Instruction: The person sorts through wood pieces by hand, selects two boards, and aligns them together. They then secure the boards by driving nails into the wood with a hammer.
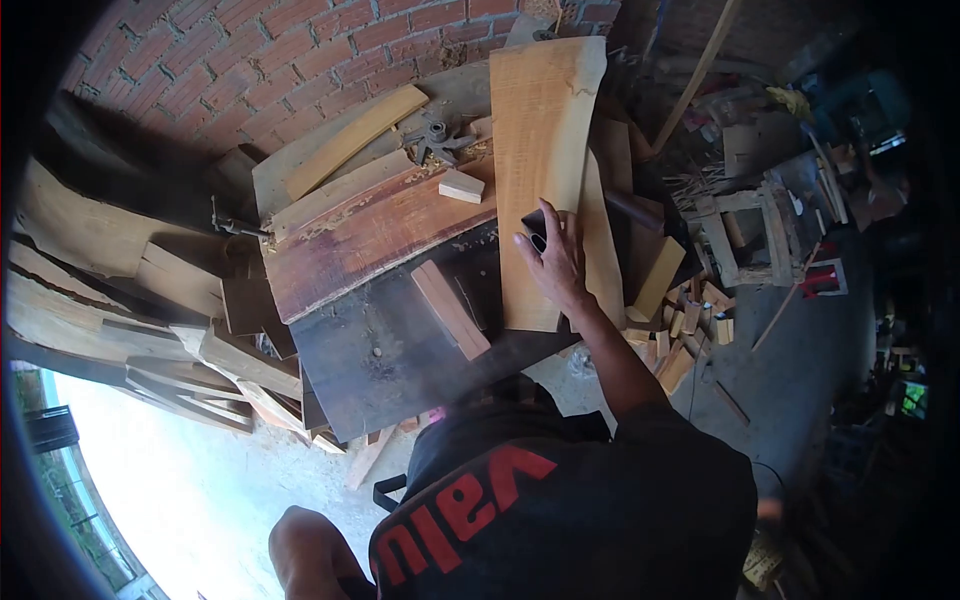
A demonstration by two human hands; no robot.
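We note right hand partly curled, thumb and fingers apart around dark piece, which sits on long pale board. Board lies on dark worktop. Left of board we see small pale block on reddish plank; nearer us, narrow wood strip. Left hand out of our view.
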